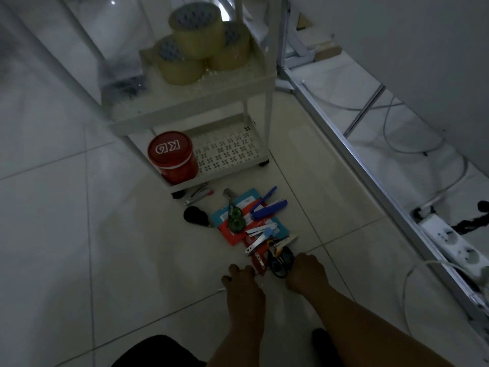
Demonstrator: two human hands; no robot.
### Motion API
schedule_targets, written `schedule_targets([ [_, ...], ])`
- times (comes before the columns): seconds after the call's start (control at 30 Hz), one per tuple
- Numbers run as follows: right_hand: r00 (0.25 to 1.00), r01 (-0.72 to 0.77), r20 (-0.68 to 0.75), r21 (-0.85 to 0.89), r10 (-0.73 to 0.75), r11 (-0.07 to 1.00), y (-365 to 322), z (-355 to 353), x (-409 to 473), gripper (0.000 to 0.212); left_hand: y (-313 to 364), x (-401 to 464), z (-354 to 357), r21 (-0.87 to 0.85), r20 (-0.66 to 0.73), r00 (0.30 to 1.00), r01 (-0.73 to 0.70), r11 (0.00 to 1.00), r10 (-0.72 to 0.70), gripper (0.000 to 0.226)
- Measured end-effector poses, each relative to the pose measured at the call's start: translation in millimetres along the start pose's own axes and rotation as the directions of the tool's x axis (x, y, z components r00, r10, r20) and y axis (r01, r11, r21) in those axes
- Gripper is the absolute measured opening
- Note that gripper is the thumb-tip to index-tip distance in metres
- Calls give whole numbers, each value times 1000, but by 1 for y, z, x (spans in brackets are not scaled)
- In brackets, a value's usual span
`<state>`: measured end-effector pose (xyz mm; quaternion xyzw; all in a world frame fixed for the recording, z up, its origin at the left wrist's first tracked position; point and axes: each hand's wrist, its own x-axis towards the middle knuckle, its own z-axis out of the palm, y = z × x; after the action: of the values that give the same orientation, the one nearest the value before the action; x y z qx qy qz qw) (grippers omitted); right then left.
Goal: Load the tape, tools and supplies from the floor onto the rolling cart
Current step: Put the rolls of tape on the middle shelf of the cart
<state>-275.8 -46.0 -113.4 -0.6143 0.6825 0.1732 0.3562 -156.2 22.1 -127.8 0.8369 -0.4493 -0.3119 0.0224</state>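
Left hand (242,280): our fingers curled at the red cutter (258,260); grip unclear. Right hand (307,271): curled beside the black scissors (281,263); hold not visible. Floor pile (248,221) near the cart (190,112); 3 tape rolls (197,42) loaded. Risk: dim light, exposed blades, loose items slipping.

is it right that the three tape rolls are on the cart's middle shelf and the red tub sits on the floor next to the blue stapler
Not quite. The head view shows the red tub on the cart's bottom shelf, not on the floor. The rest holds: the three tape rolls are stacked on the shelf above it, and the blue stapler lies on the floor.
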Motion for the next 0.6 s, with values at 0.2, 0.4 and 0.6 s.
schedule_targets([
  [0.2, 994, 77, -61, -224, -93, 972, -12, -47, -3, 12, 13, 23, -45, -91, -92, 983, -167, 982, 158, 37],
  [0.4, 969, 240, -32, -83, -243, 967, -66, -100, 1, 26, 41, 49, -103, -613, -6, 976, -176, 770, 218, 28],
  [0.6, 900, 420, -161, 79, -404, 904, -105, -141, -9, 38, 63, 67, -151, -752, -66, 984, -156, 641, 163, 41],
])
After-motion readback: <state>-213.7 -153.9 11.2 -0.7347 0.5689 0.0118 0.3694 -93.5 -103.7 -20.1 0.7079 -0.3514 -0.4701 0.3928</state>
